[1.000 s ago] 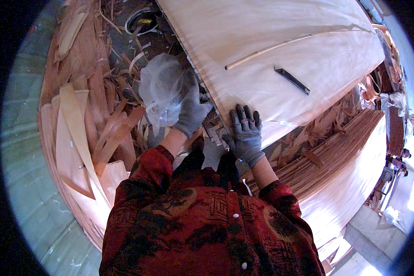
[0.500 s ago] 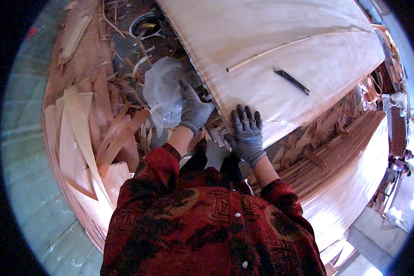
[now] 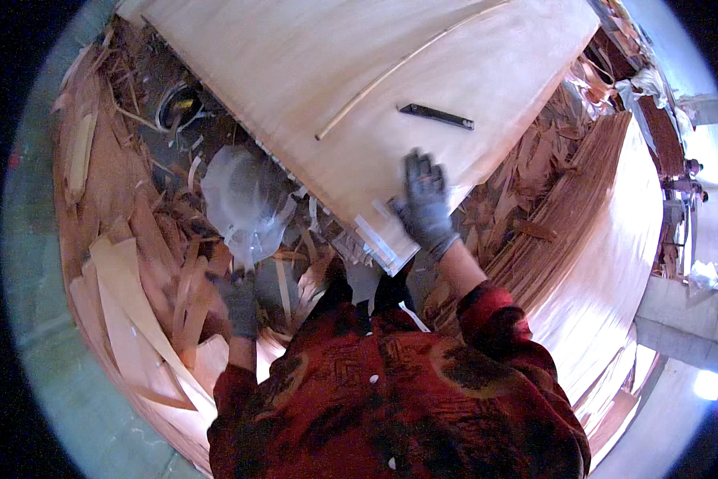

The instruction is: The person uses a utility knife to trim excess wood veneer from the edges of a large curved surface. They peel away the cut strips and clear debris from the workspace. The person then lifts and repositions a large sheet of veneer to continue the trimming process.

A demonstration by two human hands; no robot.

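My right hand [image 3: 427,209], in a grey glove, lies with its fingers stretched out on the near corner of a large pale wood veneer sheet [image 3: 295,88]. White tape strips [image 3: 381,246] show at that corner, just left of the hand. Beyond my fingers, a flat black bar-shaped tool [image 3: 436,116] and a long thin stick [image 3: 375,82] rest on the sheet. My left hand [image 3: 235,302], gloved too, is at the lower left over loose veneer strips [image 3: 190,299]. Motion smears its fingers, so I cannot make out a grip.
A clear plastic bag [image 3: 247,203] lies left of the sheet's edge, with a dark round object [image 3: 178,106] farther off. More veneer offcuts [image 3: 79,160] heap up at the left. On the right stands a thick veneer stack [image 3: 567,215], with scraps between.
My left hand has left the sheet's edge by the plastic bag and swung down to the left. The view has turned; my right hand remains on the sheet near its corner, where tape strips now show.
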